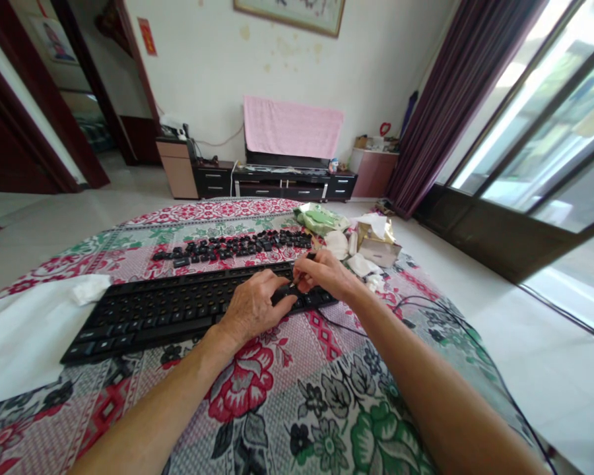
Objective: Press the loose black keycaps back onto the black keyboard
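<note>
A black keyboard (163, 310) lies slantwise on the cloth-covered table; many key posts are bare, and caps remain mainly along its near edge and right end. My left hand (257, 300) rests on the right part of the keyboard, thumb and bent fingers closed about its dark keys. Just right of it, my right hand (324, 270) pinches a thin tool with a dark end (311, 256), its lower tip down at the keys. What kind of tool this is stays unclear. Beyond the keyboard, loose black keycaps (237, 245) lie in a long heap.
White cloth (24, 323) lies at the left, touching the keyboard. Back right are a green wipes packet (321, 219), a tissue box (379, 245) and crumpled tissues (363, 265). A black cable (341, 324) runs rightward across the flowered tablecloth (257, 422).
</note>
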`<state>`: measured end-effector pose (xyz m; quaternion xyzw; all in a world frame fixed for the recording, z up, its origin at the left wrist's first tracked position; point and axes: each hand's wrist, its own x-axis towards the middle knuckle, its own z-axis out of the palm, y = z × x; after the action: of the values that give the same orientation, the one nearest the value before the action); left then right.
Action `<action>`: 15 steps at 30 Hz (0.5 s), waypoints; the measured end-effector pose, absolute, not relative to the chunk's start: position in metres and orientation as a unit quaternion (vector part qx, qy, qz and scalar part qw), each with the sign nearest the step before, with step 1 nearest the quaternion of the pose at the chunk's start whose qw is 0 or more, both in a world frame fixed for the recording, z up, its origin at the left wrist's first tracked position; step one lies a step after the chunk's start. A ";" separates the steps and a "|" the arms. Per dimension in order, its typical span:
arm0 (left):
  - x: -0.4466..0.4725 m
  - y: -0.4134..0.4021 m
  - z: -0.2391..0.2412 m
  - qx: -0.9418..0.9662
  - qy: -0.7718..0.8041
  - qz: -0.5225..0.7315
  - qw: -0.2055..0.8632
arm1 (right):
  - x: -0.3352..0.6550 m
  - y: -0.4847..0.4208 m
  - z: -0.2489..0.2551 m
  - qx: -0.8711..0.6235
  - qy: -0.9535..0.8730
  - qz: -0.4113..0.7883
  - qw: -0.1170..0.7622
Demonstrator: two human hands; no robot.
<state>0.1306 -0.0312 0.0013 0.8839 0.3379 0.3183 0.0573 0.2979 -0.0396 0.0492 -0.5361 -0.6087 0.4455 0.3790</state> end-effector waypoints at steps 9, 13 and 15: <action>0.131 -0.030 -0.003 0.869 0.386 0.306 0.050 | 0.287 -0.042 0.040 -0.517 -0.661 0.404 0.364; 0.132 -0.029 -0.003 0.848 0.430 0.305 0.048 | 0.287 -0.043 0.040 -0.498 -0.709 0.319 0.386; 0.132 -0.029 -0.004 0.842 0.437 0.313 0.050 | 0.286 -0.041 0.039 -0.492 -0.687 0.320 0.428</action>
<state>0.1325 -0.0289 -0.0036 0.8417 0.4368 0.3135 0.0496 0.2862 -0.0411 0.0394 -0.4925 -0.6869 0.3204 0.4277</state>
